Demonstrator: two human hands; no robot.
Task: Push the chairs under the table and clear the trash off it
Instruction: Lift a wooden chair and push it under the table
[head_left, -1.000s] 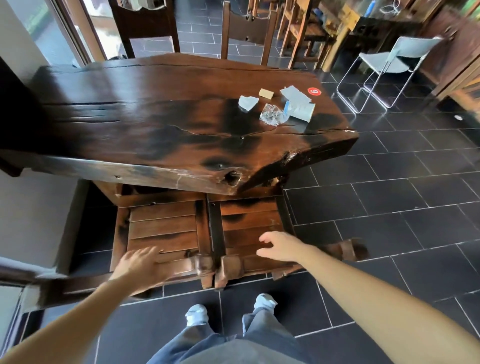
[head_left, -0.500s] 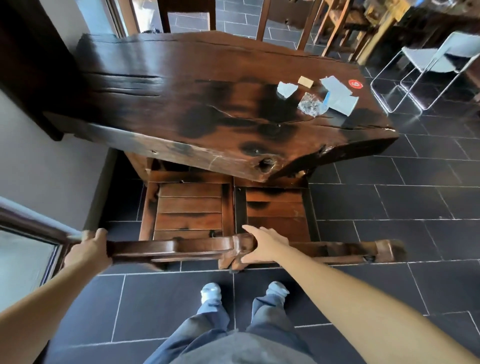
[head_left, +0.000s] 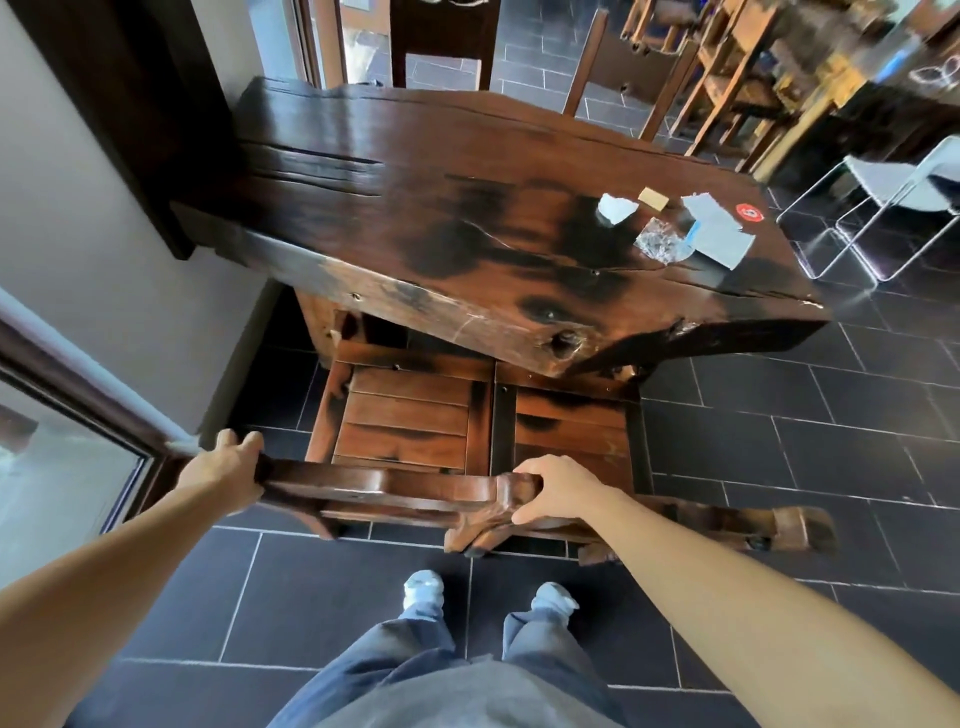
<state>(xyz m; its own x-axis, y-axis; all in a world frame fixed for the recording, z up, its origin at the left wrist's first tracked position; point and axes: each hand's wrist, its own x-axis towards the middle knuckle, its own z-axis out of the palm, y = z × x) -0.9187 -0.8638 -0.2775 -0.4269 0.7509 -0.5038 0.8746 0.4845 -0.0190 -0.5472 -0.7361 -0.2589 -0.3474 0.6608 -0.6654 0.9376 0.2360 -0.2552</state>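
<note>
- At near table (head_left: 395, 291) edge: gripping chair backrest (head_left: 374, 486) ends w/ L hand (head_left: 223, 467) & R hand (head_left: 556, 493), well apart.
- Lying left-right, parallel to edge; seat twd table.

The wall (head_left: 119, 291) and window frame (head_left: 78, 410) hem in my left hand (head_left: 223, 470) at the end of the chair rail (head_left: 374, 486). The slab table (head_left: 415, 306) overhangs both seats (head_left: 410, 415); rightward, tiled floor (head_left: 779, 447) lies open to the folding chair (head_left: 883, 182).
</note>
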